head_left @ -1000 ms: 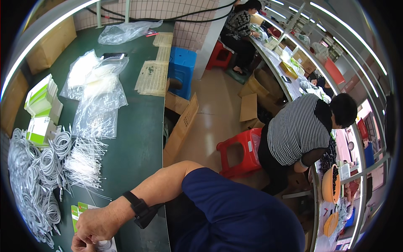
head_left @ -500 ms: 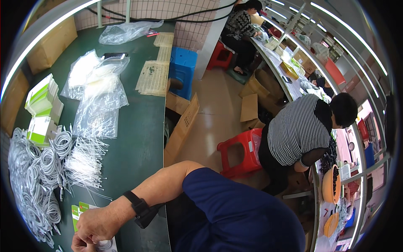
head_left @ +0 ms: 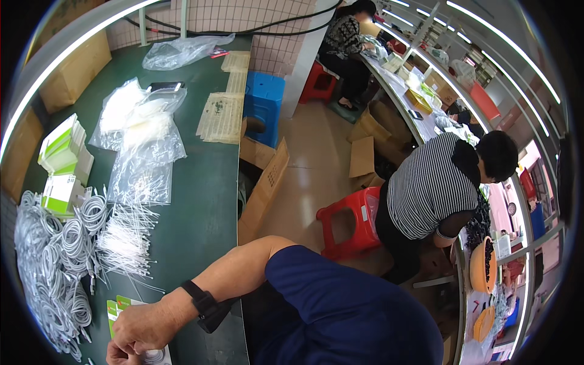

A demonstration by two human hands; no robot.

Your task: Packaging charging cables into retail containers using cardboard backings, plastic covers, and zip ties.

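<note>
My right hand [head_left: 146, 327] reaches in from a navy sleeve with a black watch [head_left: 205, 306] on the wrist. It is closed, fingers bent down over green-and-white cards [head_left: 123, 302] on the table; what the fingertips grip is hidden. A coiled cable [head_left: 154, 356] shows on white card just below the hand, cut by the lower edge. My left hand cannot be made out. Above my hand lie loose white cable ties [head_left: 129, 240]. Beside them is a heap of coiled grey-white cables [head_left: 74, 246], with stacked green-and-white cards [head_left: 66, 146] behind.
Clear plastic bags [head_left: 149, 131] of white ties lie on the dark green table [head_left: 204, 201]. A phone-like black object [head_left: 166, 85] sits behind them. A red stool [head_left: 348, 222] and an open carton [head_left: 264, 188] stand on the floor. A person in stripes [head_left: 429, 185] works at the opposite bench.
My right hand stays at the cards with its fingers bent, almost unmoved. The view has shifted slightly, so the table items sit a little lower. The striped person's arm has moved slightly.
</note>
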